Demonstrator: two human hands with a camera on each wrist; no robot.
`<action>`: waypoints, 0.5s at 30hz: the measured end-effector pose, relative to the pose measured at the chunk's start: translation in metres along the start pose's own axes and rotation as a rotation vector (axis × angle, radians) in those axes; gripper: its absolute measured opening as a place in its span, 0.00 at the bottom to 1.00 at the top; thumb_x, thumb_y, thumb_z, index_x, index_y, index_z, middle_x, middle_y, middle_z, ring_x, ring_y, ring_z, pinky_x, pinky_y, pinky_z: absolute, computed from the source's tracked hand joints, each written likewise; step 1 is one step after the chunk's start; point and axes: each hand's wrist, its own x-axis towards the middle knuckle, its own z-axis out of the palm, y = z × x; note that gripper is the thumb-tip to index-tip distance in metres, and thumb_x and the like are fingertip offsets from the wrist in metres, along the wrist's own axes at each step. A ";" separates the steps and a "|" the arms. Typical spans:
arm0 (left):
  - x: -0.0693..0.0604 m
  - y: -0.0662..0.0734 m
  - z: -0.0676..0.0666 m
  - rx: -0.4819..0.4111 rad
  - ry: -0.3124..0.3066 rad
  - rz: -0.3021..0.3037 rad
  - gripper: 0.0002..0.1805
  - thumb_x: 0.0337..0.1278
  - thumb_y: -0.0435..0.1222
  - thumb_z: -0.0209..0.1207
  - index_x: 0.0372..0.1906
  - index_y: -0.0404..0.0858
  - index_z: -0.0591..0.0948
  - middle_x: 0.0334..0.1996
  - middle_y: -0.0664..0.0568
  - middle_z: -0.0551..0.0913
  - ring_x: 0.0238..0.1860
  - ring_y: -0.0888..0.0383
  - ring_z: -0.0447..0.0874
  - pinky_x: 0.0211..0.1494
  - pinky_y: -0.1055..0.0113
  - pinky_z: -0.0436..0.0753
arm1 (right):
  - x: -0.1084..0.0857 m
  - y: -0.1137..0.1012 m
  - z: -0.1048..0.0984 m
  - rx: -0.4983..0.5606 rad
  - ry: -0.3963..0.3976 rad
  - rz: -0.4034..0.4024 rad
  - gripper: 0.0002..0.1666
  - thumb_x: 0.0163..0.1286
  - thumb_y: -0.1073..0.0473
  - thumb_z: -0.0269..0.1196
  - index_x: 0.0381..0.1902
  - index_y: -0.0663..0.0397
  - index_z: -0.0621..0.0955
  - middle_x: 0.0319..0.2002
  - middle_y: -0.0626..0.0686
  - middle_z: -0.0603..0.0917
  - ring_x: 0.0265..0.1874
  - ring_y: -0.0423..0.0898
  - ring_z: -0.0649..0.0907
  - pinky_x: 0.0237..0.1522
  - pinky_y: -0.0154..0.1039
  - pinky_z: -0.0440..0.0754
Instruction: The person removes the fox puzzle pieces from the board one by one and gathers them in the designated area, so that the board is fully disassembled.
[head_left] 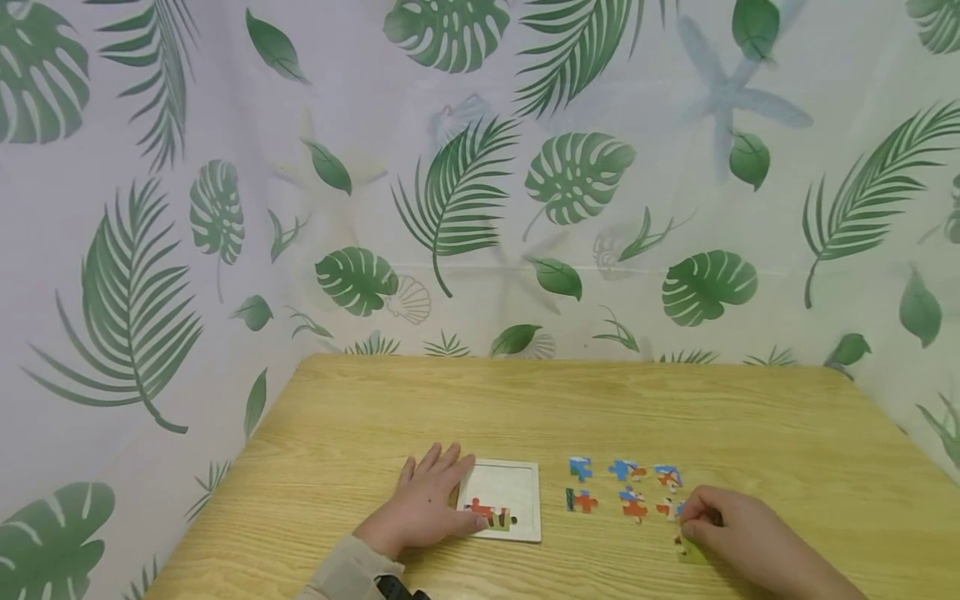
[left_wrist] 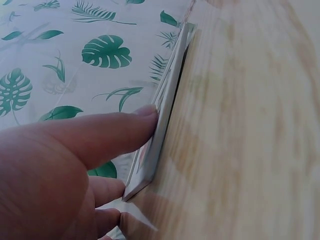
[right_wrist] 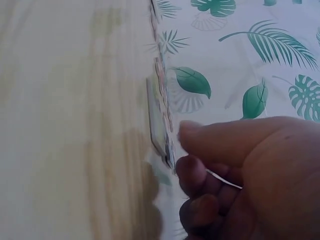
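A square puzzle tray (head_left: 528,500) with a pale raised rim lies flat on the table. Along its front sit joined jigsaw pieces (head_left: 497,518) in red and green. My left hand (head_left: 427,510) rests at the tray's left side, fingers spread and straight, its thumb over the front rim. In the left wrist view the thumb (left_wrist: 125,127) touches the tray's edge (left_wrist: 165,120). My right hand (head_left: 738,529) hovers by the loose pieces, thumb and index finger bent but apart. A white-and-red piece (head_left: 665,508) and a green piece (head_left: 688,550) lie beside its fingertips, partly covered.
Several loose jigsaw pieces lie in two rows right of the tray, among them a blue piece (head_left: 580,468) and a red piece (head_left: 583,501). The wooden table (head_left: 450,400) meets a leaf-patterned cloth (head_left: 480,317) behind. A black strap (head_left: 393,587) circles my left wrist.
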 end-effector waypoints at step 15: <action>0.001 -0.004 -0.002 -0.019 -0.010 0.001 0.50 0.58 0.61 0.65 0.80 0.44 0.61 0.80 0.44 0.50 0.80 0.41 0.37 0.75 0.35 0.33 | 0.015 -0.049 -0.003 0.025 0.048 -0.058 0.07 0.73 0.52 0.65 0.40 0.48 0.82 0.29 0.46 0.79 0.27 0.42 0.74 0.29 0.36 0.74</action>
